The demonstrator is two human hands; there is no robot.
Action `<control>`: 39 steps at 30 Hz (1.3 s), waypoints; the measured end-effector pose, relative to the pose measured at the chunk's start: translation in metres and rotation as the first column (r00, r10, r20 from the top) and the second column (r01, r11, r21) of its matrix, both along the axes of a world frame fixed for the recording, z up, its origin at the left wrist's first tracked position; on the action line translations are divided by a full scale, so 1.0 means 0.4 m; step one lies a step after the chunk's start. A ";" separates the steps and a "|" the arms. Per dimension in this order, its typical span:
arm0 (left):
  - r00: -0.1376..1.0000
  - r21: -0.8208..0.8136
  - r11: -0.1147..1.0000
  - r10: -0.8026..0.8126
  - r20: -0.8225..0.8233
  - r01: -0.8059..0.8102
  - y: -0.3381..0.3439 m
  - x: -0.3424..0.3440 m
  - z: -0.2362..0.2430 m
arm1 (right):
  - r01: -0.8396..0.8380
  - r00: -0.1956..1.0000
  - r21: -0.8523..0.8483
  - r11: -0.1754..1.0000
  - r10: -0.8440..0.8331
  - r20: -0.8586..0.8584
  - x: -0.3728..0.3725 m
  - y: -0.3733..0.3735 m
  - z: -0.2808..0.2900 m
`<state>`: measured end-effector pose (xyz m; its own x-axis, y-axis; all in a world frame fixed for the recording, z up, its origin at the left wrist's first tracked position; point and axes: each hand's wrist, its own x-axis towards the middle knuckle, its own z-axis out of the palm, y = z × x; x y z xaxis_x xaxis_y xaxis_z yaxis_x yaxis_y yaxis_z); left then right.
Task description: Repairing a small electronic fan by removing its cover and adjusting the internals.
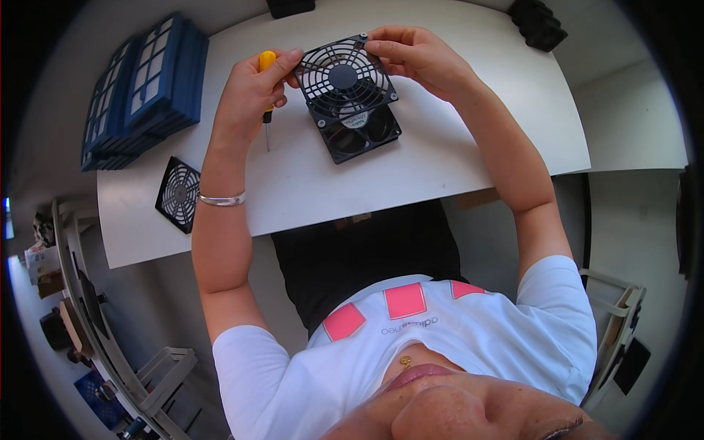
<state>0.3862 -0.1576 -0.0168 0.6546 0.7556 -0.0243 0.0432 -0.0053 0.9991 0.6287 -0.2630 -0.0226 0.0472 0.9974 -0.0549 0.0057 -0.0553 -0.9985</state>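
A square black fan guard (343,76), with round slots and screws at its corners, is held up at the far middle of the table. My left hand (253,84) pinches its left corner while a screwdriver (268,62) with a yellow handle stays tucked in the same hand, shaft pointing down. At the guard's far right corner, the fingers of my right hand (418,59) are closed on the edge. Under and in front of the guard lies a black cooling fan (345,147) with a round pale label; the guard covers its far part, and I cannot tell whether they touch.
Another black fan guard (178,192) lies near the table's left edge, partly behind my left forearm. Blue trays (147,77) with white compartments stand stacked at the left. Black objects (537,24) sit at the far right corner of the white table (455,169).
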 end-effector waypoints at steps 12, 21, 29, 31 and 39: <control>1.000 0.017 1.000 0.011 -0.024 -0.011 -0.014 0.010 0.006 | 0.015 0.993 -0.059 0.998 -0.022 -0.118 -0.007 0.005 -0.002; 1.000 0.044 0.999 -0.006 -0.010 0.006 -0.020 0.008 0.006 | 0.016 0.999 -0.031 0.999 -0.017 -0.028 -0.011 -0.001 -0.002; 1.000 0.051 0.999 0.010 -0.022 -0.009 -0.015 0.009 0.006 | 0.029 0.999 -0.026 0.999 -0.029 -0.018 -0.010 0.002 -0.002; 1.000 0.022 1.000 0.018 0.009 -0.019 -0.015 0.005 0.007 | 0.062 0.998 -0.027 0.998 -0.062 -0.014 -0.022 -0.001 0.004; 0.985 -0.044 0.993 0.118 0.124 -0.113 0.029 -0.019 -0.003 | -0.113 0.993 -0.159 0.981 0.115 0.004 -0.009 -0.015 0.029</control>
